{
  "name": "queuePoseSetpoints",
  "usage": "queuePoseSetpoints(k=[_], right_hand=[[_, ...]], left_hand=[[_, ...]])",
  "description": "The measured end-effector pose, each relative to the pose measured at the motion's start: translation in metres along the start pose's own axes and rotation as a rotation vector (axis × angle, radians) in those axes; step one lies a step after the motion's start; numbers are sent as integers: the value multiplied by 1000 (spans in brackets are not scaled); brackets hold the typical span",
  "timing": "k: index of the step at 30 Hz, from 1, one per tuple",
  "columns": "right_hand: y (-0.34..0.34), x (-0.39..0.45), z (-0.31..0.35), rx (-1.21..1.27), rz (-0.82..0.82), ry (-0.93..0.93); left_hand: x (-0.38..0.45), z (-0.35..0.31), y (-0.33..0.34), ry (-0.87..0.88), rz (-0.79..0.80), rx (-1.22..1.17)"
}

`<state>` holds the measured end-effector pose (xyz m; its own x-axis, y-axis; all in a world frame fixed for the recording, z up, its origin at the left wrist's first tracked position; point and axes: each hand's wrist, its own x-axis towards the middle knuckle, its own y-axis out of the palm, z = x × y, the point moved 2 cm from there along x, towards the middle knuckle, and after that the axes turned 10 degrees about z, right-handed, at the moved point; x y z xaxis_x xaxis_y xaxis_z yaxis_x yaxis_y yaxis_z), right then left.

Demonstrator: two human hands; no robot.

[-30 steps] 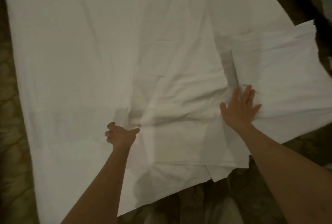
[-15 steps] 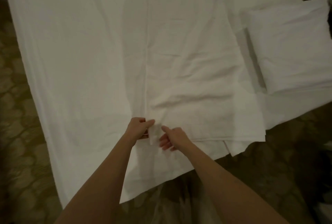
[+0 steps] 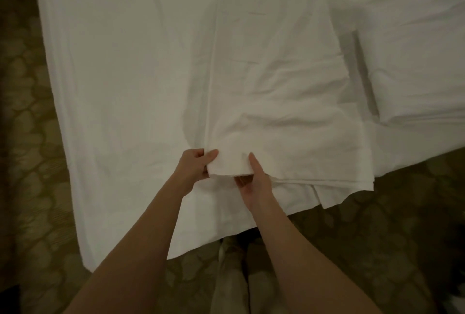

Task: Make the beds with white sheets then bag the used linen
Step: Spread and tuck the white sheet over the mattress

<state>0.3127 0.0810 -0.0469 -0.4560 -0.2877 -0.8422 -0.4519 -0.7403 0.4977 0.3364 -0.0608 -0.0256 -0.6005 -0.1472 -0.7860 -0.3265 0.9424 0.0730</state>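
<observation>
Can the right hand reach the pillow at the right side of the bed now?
Probably not at once. The right hand holds the near edge of the folded sheet together with the left hand. Nothing lies between it and the pillow, so it could reach after letting go.

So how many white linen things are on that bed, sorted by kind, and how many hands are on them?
Spread white sheets covering the bed: 1
Folded white sheets, lying on it: 1, near edge gripped by the left hand and the right hand
White pillows: 1
Hands: 2
Total: 3 linen pieces, 2 hands
</observation>
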Motion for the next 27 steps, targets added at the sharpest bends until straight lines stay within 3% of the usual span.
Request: queuePoseSetpoints(k=[13,27], right_hand=[[23,-41,-7,12,-33,-122],[156,-162,45,0,-47,-398]], left_hand=[[-31,-37,-3,123,13,106],[-111,-185,6,210,128,173]])
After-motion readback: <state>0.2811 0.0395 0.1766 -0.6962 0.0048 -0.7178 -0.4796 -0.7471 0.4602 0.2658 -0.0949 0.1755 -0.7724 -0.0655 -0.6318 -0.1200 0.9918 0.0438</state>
